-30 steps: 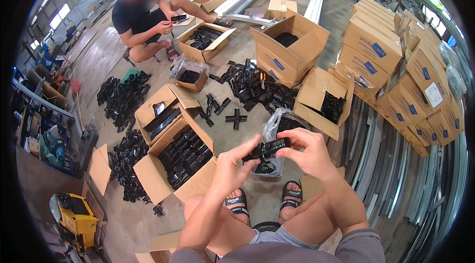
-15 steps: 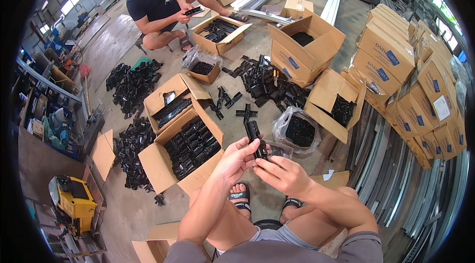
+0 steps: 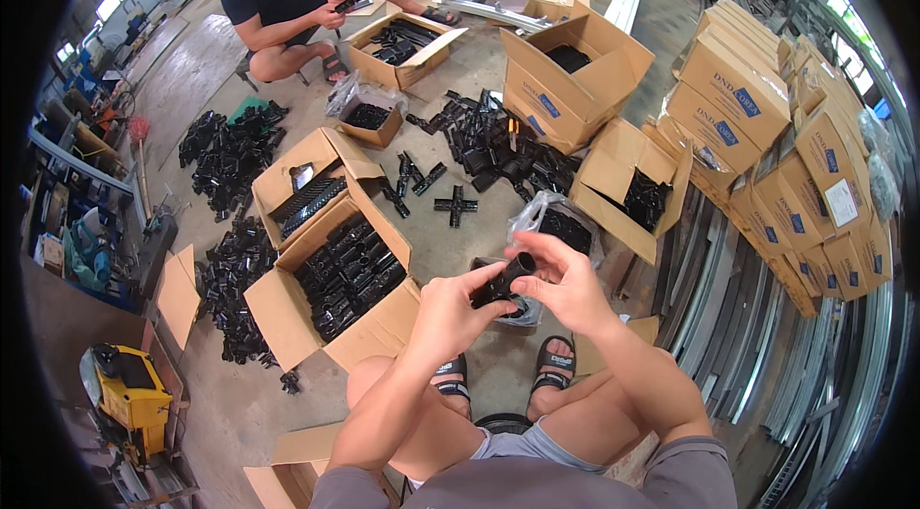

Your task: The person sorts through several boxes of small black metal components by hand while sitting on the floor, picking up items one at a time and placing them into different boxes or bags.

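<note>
In front of my knees I hold a black tubular pipe fitting (image 3: 500,285), its round open end tilted up and to the right. My left hand (image 3: 452,311) is closed around its lower left part, thumb along the near side. The thumb and fingers of my right hand (image 3: 567,287) grip the fitting near the open end. Beyond my hands, a cross-shaped black fitting (image 3: 455,206) lies on the floor. A clear plastic bag of small black parts (image 3: 567,229) stands just past my right hand. To the left is an open carton (image 3: 372,338) packed with rows of black fittings.
Heaps of black fittings (image 3: 230,150) lie on the left, and another pile (image 3: 498,145) lies ahead. Open cartons (image 3: 628,140) stand right of centre. Stacked closed boxes (image 3: 738,92) and long metal profiles (image 3: 709,317) line the right. Across the floor, a seated person (image 3: 273,6) handles a black part.
The fitting has turned from nearly upright to tilted, its open end now toward the right. My right hand has moved up to that end. The view has shifted slightly.
</note>
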Motion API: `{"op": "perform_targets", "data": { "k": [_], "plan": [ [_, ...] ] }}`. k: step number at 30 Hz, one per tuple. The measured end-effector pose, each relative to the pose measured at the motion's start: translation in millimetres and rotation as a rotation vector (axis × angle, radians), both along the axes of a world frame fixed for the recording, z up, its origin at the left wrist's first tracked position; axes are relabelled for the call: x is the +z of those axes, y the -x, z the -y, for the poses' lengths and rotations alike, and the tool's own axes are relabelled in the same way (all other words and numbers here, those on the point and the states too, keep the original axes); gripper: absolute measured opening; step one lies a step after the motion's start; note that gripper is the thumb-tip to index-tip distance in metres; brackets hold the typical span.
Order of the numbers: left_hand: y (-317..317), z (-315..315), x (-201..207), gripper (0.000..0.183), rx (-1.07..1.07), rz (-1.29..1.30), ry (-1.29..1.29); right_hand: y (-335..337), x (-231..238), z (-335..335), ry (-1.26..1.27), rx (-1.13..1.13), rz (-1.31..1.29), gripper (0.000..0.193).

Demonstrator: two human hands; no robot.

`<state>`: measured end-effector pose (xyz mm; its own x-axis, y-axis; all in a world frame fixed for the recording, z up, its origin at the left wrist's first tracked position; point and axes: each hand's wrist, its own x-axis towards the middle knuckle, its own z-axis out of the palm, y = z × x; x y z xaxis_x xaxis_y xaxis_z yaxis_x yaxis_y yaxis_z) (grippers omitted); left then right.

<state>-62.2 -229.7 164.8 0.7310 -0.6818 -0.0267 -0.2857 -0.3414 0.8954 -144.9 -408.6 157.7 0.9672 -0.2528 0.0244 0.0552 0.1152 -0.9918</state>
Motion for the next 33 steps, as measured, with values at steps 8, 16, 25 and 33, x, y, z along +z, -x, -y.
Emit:
{"op": "perform_targets", "data": {
  "k": [8,16,25,33],
  "plan": [
    [3.2,3.9,10.0,0.061,-0.081,0.114,-0.076,12.5,1.7,11.6,-0.036,0.055,-0.105,0.047],
    [-2.9,1.4,12.3,0.065,-0.145,0.100,-0.142,17.7,10.8,8.2,0.086,0.025,-0.161,0.046],
    [-6.6,-0.1,11.0,0.058,-0.207,-0.263,-0.031,17.9,4.7,9.0,-0.104,0.017,-0.111,0.046],
    [-5.9,-1.4,13.2,0.058,-0.218,-0.339,-0.041,18.9,10.1,6.5,-0.115,-0.007,-0.121,0.045]
  ]
}}
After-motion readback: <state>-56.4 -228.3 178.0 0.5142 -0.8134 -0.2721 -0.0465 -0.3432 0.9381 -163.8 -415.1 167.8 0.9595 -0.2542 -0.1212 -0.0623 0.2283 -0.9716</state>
